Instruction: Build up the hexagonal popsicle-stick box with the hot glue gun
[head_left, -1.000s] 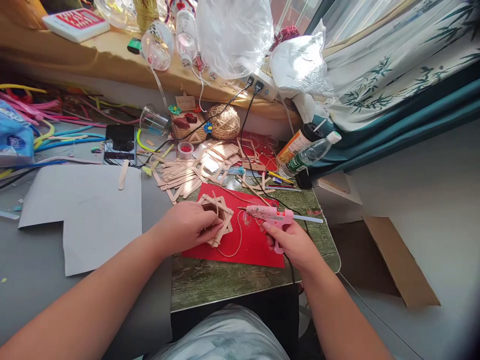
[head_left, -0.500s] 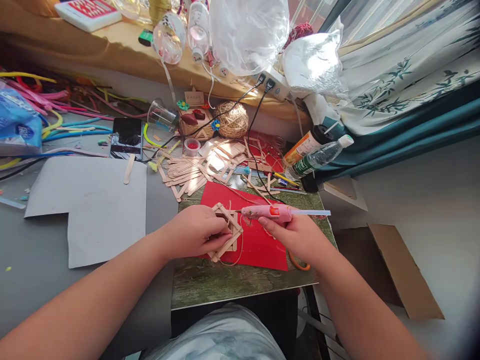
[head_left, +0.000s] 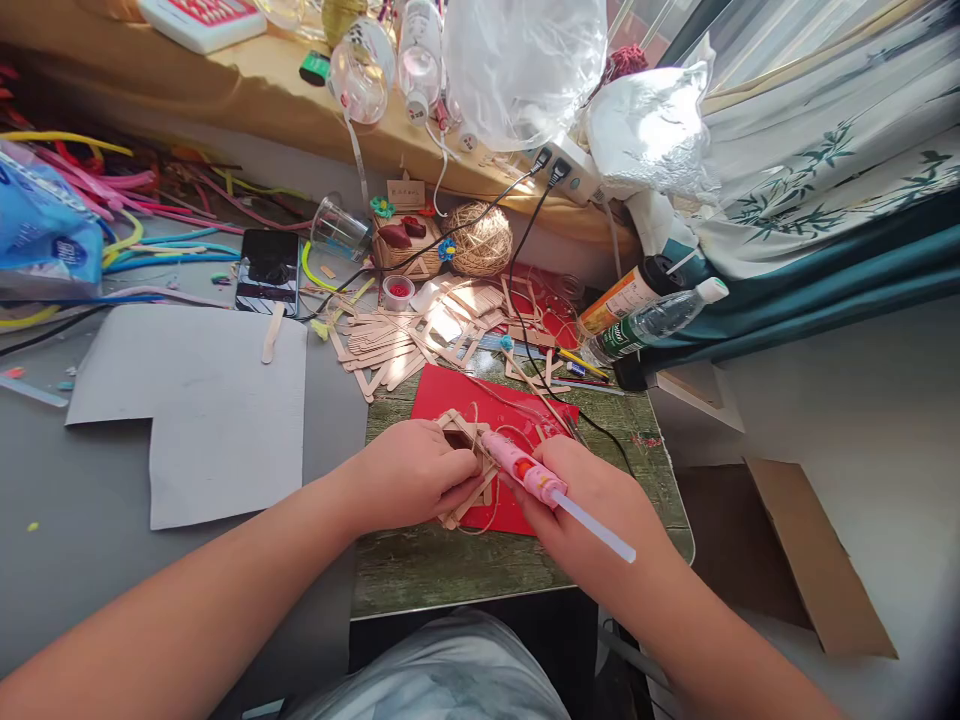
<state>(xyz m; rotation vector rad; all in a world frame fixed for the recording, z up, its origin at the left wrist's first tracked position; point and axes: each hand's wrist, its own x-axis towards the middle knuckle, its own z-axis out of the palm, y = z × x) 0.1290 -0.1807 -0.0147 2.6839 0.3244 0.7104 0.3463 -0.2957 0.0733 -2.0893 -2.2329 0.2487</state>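
My left hand (head_left: 420,470) is closed on a small frame of wooden craft sticks (head_left: 450,420), its fingers covering much of the frame's left side. Thin twine (head_left: 493,515) loops around the frame. In my right hand (head_left: 585,490) is a pink hot glue gun (head_left: 525,468), with a pale glue stick (head_left: 596,525) jutting from its back end toward me. The gun's nozzle points at the upper right part of the frame; whether it touches the wood or twine I cannot tell. Beneath both hands lies a red sheet (head_left: 439,390).
Loose craft sticks (head_left: 382,345) are heaped behind the red sheet. A black cable (head_left: 517,290) runs down from a power strip (head_left: 576,165). Bottles stand at the right, near the plastic bottle (head_left: 652,320). Grey-white cardboard (head_left: 225,420) and a phone (head_left: 268,270) lie on the left.
The glue gun has swung so its back end points down toward me instead of right, with my right hand turning and shifting. My left hand keeps hold of the frame. The whole view has shifted slightly.
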